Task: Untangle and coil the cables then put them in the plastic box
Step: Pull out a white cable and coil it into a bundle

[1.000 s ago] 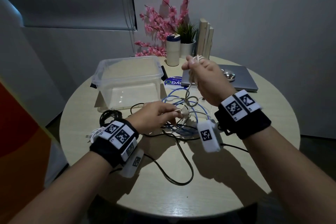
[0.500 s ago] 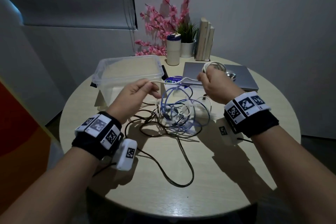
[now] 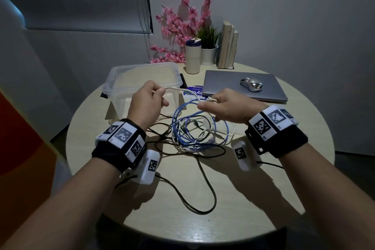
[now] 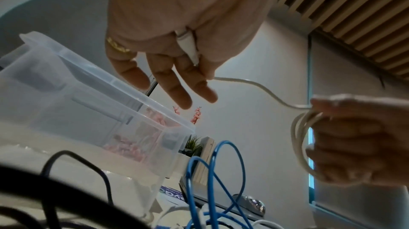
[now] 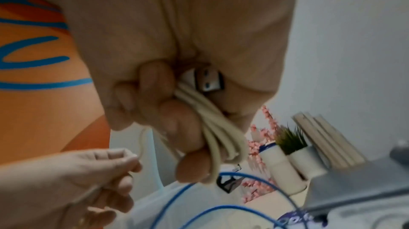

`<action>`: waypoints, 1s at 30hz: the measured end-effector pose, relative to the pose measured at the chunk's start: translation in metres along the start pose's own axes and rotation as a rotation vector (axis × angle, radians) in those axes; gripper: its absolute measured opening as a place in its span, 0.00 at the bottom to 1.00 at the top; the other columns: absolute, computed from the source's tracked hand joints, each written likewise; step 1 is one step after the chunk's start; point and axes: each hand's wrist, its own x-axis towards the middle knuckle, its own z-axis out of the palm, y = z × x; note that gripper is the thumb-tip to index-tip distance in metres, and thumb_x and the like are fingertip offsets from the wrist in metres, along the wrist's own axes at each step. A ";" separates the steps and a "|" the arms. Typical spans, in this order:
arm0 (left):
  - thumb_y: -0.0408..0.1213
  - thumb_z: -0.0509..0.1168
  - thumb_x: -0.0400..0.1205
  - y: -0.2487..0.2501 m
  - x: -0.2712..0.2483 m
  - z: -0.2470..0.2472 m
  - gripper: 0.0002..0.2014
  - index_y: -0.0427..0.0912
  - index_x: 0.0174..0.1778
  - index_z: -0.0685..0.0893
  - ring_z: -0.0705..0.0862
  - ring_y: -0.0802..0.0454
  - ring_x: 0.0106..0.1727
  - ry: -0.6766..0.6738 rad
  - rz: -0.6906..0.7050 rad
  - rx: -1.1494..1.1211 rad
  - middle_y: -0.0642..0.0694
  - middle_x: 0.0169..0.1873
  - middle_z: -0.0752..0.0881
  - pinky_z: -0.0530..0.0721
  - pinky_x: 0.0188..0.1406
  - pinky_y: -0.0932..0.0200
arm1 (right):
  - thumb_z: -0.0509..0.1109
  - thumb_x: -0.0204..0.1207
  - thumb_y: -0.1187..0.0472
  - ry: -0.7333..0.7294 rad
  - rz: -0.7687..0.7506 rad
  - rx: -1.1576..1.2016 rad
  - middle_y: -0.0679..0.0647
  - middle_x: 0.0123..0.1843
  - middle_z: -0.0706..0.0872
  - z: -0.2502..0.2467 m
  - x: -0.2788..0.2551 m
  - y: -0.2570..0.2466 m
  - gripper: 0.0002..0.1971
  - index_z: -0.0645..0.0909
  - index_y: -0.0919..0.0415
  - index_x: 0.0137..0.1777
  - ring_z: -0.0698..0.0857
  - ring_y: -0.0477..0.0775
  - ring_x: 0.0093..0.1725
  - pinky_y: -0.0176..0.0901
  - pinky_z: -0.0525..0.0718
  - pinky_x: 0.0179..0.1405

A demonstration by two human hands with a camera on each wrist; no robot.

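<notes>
Now our right hand (image 3: pixel 227 107) grips coiled white cable (image 5: pixel 218 127); left hand (image 3: pixel 147 103) pinches its free end; we keep loops even, tail taut.

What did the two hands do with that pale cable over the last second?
The left hand rose from the tangle, pinching the white cable's free end. The right hand came down from its raised position, gripping the wound loops. The plastic box, blue cable and black cable stayed put.

One plastic box (image 3: pixel 142 79), three books (image 3: pixel 228 44), one laptop (image 3: pixel 243 87).
</notes>
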 end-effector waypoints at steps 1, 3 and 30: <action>0.43 0.60 0.84 -0.001 0.002 0.000 0.08 0.49 0.41 0.80 0.84 0.49 0.38 -0.001 0.022 0.081 0.53 0.30 0.88 0.83 0.44 0.48 | 0.64 0.80 0.45 -0.017 -0.011 0.151 0.52 0.24 0.74 0.001 -0.001 -0.002 0.23 0.75 0.64 0.32 0.77 0.45 0.23 0.42 0.78 0.37; 0.48 0.62 0.83 -0.003 0.002 0.000 0.10 0.50 0.40 0.83 0.83 0.50 0.40 -0.036 0.089 0.282 0.54 0.32 0.87 0.79 0.55 0.47 | 0.61 0.83 0.53 -0.019 -0.056 0.491 0.50 0.20 0.67 0.002 -0.002 -0.007 0.24 0.68 0.60 0.25 0.70 0.48 0.20 0.50 0.79 0.41; 0.55 0.54 0.81 0.020 -0.029 0.032 0.17 0.46 0.39 0.76 0.77 0.48 0.37 -0.352 0.248 -0.270 0.45 0.34 0.79 0.76 0.45 0.47 | 0.59 0.84 0.53 0.287 -0.138 1.003 0.48 0.24 0.75 0.024 0.007 -0.021 0.18 0.75 0.62 0.34 0.72 0.43 0.19 0.36 0.73 0.23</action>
